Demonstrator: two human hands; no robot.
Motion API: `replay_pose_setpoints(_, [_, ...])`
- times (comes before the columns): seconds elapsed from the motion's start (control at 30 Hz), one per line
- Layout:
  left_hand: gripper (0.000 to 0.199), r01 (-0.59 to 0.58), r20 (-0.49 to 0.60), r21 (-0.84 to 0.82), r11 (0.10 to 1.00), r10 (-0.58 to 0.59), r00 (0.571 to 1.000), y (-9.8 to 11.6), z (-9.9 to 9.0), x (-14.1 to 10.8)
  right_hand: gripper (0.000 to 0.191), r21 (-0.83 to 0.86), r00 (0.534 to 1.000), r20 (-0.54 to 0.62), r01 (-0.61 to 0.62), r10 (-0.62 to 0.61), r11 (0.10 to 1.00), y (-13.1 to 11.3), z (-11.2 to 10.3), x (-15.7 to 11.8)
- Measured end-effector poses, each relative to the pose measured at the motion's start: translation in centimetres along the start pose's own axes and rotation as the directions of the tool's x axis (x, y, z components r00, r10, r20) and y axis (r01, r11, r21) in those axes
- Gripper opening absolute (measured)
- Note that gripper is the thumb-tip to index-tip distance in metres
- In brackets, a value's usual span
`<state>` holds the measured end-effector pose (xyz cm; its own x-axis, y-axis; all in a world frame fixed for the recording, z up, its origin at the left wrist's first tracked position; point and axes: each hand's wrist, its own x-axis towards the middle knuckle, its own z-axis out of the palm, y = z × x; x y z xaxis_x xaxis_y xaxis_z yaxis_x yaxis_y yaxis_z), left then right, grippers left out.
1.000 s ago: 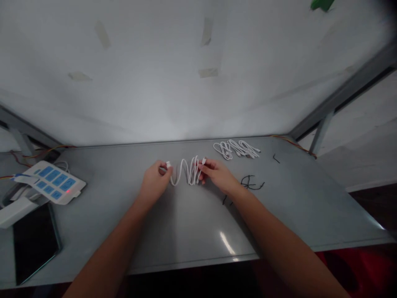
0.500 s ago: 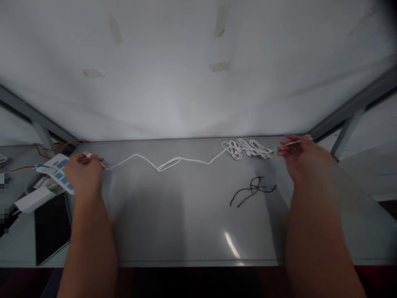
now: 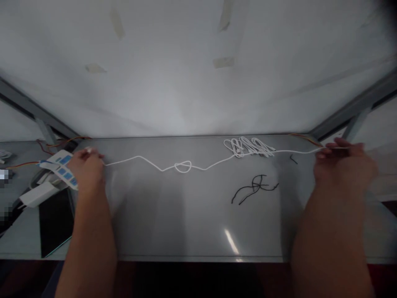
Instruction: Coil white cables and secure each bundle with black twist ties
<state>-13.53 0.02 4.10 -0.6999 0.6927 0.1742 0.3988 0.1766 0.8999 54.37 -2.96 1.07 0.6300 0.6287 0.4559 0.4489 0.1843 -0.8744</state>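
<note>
A white cable (image 3: 149,164) stretches across the grey table between my two hands, with a small loop near its middle. My left hand (image 3: 88,165) is closed on its left end, beside a blue-and-white power strip. Far to the right, my right hand (image 3: 344,159) is closed on the other end of the cable. Several bundled white cables (image 3: 249,147) lie along the back, and the stretched cable passes along their front side. Some black twist ties (image 3: 257,186) lie in front of the bundles.
On the left sit the power strip (image 3: 65,169), a white power adapter (image 3: 39,193) and a dark flat panel (image 3: 57,223). A white wall (image 3: 173,95) with tape pieces rises behind the grey table (image 3: 192,223). One short black tie (image 3: 293,159) lies near my right wrist.
My right hand has moved to the right, drawing the cable out farther. The long narrow loop in its middle has become smaller and rounder. My left hand stays nearly in place.
</note>
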Motion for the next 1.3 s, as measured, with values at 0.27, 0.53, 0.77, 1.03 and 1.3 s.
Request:
replay_pose_setpoints(0.27, [0.020,-0.124,0.515,-0.156,0.980,0.187,0.836,2.5,7.5,-8.8,0.028,0.072,0.943,0.318,-0.125,0.096,0.990,-10.8,10.8,-8.5])
replay_pose_setpoints(0.53, [0.031,-0.426,0.856,-0.155,0.892,0.336,0.393,3.3,7.8,-13.5,0.008,-0.095,0.348,0.935,0.440,-0.072,0.893,-14.0,15.4,-17.8])
replay_pose_setpoints(0.77, [0.018,-0.581,0.919,-0.172,0.795,0.342,0.196,3.1,7.1,-12.9,0.014,-0.210,0.302,0.950,0.439,0.077,0.873,-12.8,14.6,-17.0])
replay_pose_setpoints(1.03, [0.010,-0.619,0.901,-0.260,0.741,0.417,0.122,3.4,7.3,-13.2,0.008,-0.377,0.520,0.851,0.511,0.071,0.772,-13.2,15.1,-17.0])
replay_pose_setpoints(1.3, [0.016,-0.670,0.835,-0.005,0.743,0.372,0.406,3.0,6.9,-10.3,0.005,-0.366,0.736,0.675,0.406,-0.062,0.838,-12.6,13.7,-14.2])
